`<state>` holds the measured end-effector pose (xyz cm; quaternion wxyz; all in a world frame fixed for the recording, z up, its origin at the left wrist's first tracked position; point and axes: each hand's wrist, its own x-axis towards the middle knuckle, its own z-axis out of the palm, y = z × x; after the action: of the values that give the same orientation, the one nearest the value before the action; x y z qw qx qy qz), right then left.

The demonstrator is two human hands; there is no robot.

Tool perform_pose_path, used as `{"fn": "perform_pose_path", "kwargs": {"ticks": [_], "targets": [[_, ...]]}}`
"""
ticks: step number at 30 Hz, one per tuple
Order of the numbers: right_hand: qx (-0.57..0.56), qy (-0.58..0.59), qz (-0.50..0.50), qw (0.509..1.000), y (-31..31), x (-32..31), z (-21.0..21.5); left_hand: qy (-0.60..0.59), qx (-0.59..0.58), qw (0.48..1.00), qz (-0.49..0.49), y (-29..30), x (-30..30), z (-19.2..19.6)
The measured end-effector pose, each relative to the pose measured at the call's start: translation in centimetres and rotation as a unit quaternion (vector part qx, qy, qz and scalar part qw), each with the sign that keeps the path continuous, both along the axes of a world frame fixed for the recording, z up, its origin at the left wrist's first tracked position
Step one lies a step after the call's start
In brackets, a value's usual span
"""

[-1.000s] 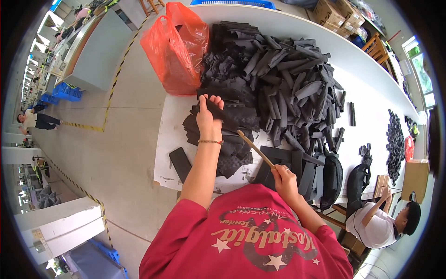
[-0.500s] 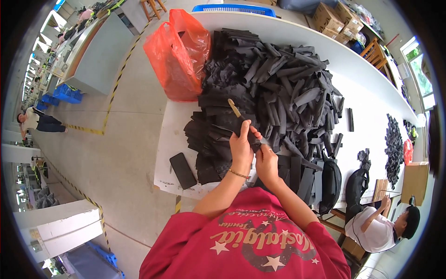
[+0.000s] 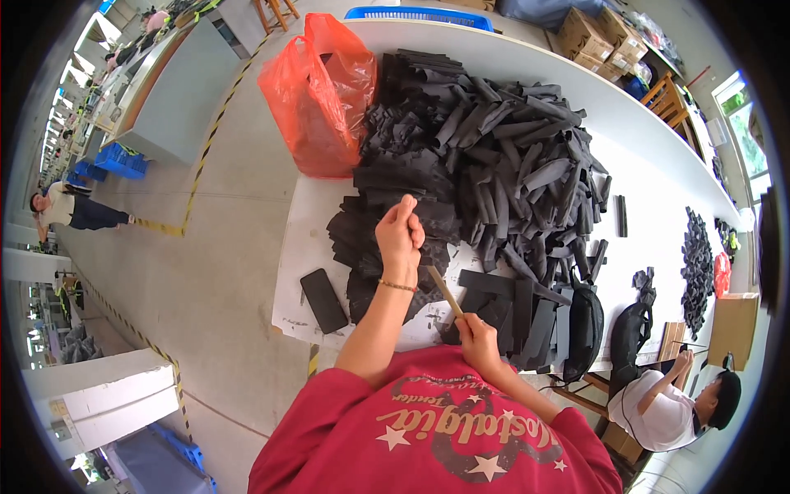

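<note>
My left hand is closed, raised over a layered heap of flat black fabric pieces. Its fingers press together; what they hold, if anything, is hidden against the dark fabric. Closer to my body, my right hand grips one end of a slim, light wooden stick, whose free end slants up toward my left wrist. Beyond both hands lies a large pile of black rolled fabric tubes. Flat black strips lie on the table beside my right hand.
A red plastic bag stands at the table's far left. A black phone lies near the left edge. Black pouches rest on the right, where a person in white sits working. A smaller black heap lies beyond.
The stick has come out of a black fabric tube and moved toward my body with my right hand. My left hand has moved away to the left, leaving the stick.
</note>
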<state>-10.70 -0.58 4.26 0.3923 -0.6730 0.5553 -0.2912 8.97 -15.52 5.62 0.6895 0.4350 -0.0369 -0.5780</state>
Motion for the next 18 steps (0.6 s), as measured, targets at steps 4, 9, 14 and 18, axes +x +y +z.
{"fn": "perform_pose_path", "kwargs": {"ticks": [4,9,14,18], "targets": [[0.026,0.014,-0.011,1.0,-2.0,-0.3,1.6,0.026,-0.075,0.992,0.1,-1.7,0.8,1.0],[-0.055,0.017,0.029,0.998,-3.6,1.0,0.6,-0.356,-0.125,0.923,-0.08,4.3,-0.2,-0.9],[-0.101,0.043,0.075,0.991,-0.6,-0.1,0.1,0.082,-0.025,0.996,0.0,2.9,0.3,-1.2],[0.072,0.011,0.101,0.992,0.5,-3.1,1.1,0.129,-0.022,0.991,0.041,3.9,0.7,-2.5]]}}
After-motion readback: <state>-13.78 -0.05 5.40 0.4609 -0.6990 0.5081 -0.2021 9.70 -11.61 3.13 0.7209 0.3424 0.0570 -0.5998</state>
